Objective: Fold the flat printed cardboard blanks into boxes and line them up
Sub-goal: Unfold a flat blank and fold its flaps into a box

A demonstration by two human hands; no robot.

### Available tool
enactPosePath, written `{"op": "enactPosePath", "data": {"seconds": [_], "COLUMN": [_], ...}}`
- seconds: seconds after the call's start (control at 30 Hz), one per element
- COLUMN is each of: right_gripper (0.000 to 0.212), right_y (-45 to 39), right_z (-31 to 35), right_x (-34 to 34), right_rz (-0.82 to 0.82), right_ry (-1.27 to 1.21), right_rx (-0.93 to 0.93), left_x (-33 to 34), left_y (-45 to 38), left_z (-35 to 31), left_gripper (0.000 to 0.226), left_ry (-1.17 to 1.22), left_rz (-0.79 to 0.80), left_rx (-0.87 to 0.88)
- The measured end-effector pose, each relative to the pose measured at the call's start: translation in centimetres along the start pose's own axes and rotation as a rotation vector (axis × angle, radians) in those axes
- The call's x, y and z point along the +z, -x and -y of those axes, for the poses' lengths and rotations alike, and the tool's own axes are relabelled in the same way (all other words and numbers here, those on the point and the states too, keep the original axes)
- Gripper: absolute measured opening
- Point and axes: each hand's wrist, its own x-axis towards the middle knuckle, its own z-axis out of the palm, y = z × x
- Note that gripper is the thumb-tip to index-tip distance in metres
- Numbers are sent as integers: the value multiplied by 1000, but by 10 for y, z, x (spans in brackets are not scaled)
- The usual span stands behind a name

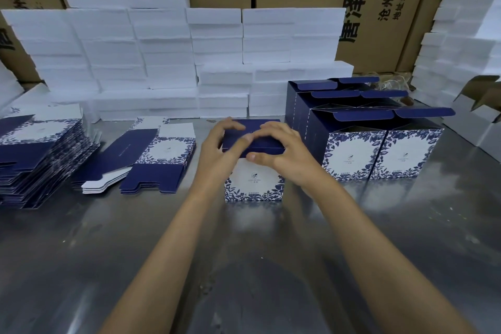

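White foam slabs (162, 43) wall the back of the steel table (81, 252); flat blanks (40, 154) stack left, finished boxes (379, 152) line right. Centre, the upright box (253, 182) faces us, left hand (219, 149) and right hand (282, 152) curled over its dark lid.

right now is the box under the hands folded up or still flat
Folded up: the box stands upright on the table, and both hands, left hand and right hand, press its navy top flaps.

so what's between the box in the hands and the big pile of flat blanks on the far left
In the head view, a smaller pile of flat blanks lies on the metal table between the box and the big stack.
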Motion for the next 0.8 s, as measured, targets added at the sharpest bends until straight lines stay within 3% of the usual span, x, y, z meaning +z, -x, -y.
{"op": "enactPosePath", "data": {"seconds": [0.1,0.27,0.8], "right_gripper": [28,25,16], "right_y": [-4,-3,4], "right_z": [-5,-11,-21], "right_x": [-1,2,12], "right_rz": [10,5,-142], "right_ry": [-103,-257,-281], "right_rx": [11,15,-98], "left_x": [-5,-17,-7], "left_y": [3,-3,10], "left_z": [13,19,19], "left_gripper": [20,25,8], "left_ry": [-32,115,127], "left_rz": [96,255,98], "left_rx": [61,-4,32]}}
